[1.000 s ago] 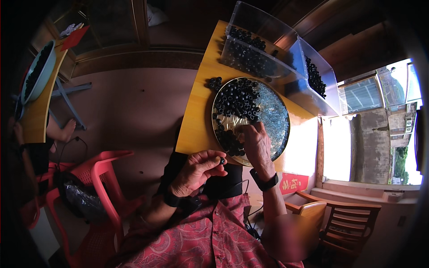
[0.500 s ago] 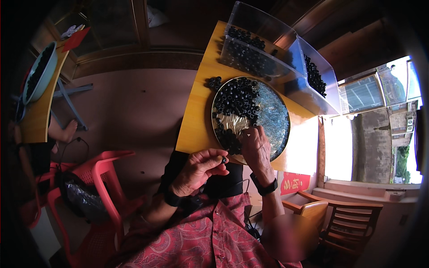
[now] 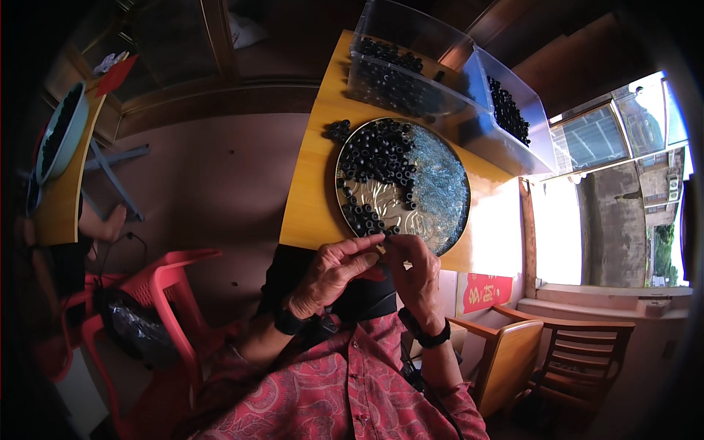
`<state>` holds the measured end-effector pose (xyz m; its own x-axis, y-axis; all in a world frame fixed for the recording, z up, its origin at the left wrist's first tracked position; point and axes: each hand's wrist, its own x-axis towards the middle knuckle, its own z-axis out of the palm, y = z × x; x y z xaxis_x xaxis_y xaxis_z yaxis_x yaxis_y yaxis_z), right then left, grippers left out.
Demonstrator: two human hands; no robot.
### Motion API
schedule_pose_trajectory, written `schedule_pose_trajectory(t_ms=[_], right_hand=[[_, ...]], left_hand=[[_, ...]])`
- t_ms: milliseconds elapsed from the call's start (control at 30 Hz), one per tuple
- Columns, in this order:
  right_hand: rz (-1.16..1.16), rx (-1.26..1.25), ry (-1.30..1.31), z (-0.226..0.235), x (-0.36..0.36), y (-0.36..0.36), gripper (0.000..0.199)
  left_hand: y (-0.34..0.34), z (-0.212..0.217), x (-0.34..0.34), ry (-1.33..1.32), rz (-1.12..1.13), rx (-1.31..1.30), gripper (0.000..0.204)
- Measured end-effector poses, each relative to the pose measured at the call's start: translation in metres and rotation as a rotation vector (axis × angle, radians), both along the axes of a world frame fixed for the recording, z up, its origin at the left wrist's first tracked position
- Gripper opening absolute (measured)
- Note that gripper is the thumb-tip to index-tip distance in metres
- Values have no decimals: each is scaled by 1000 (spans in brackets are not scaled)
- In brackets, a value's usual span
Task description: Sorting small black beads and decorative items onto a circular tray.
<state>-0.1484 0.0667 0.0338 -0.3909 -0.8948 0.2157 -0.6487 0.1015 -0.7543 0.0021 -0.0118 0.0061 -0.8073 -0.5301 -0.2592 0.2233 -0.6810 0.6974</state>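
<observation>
My left hand (image 3: 334,275) is pinched on a small black ring-shaped part (image 3: 388,235) at the near edge of a round tray. Its fingertips meet those of my right hand (image 3: 415,273), which is also in a pinch; whatever lies between its fingers is too small to make out. The shiny gold-toned tray (image 3: 383,196) holds many loose black ring-shaped parts (image 3: 378,150) on its left and far side. A layer of small clear bluish pieces (image 3: 442,187) covers its right side.
The tray stands on a yellow wooden table (image 3: 304,198). Behind it are a clear plastic bin (image 3: 411,95) and a whitish bin (image 3: 539,143), both with black parts. A few black parts (image 3: 337,130) lie beside the tray. A red plastic chair (image 3: 172,315) stands at left.
My right hand has come back from the tray toward me and met my left hand. My left hand has moved slightly right and up, and the view has shifted a little.
</observation>
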Motion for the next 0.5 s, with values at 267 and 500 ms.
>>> schedule_pose_trajectory(t_ms=[267, 500], right_hand=[[-82, -32, -273, -9, -2, 13, 21], [-140, -49, -412, -10, 1, 14, 27]], left_hand=[[6, 3, -4, -17, -9, -16, 45], [10, 4, -6, 23, 11, 17, 45]])
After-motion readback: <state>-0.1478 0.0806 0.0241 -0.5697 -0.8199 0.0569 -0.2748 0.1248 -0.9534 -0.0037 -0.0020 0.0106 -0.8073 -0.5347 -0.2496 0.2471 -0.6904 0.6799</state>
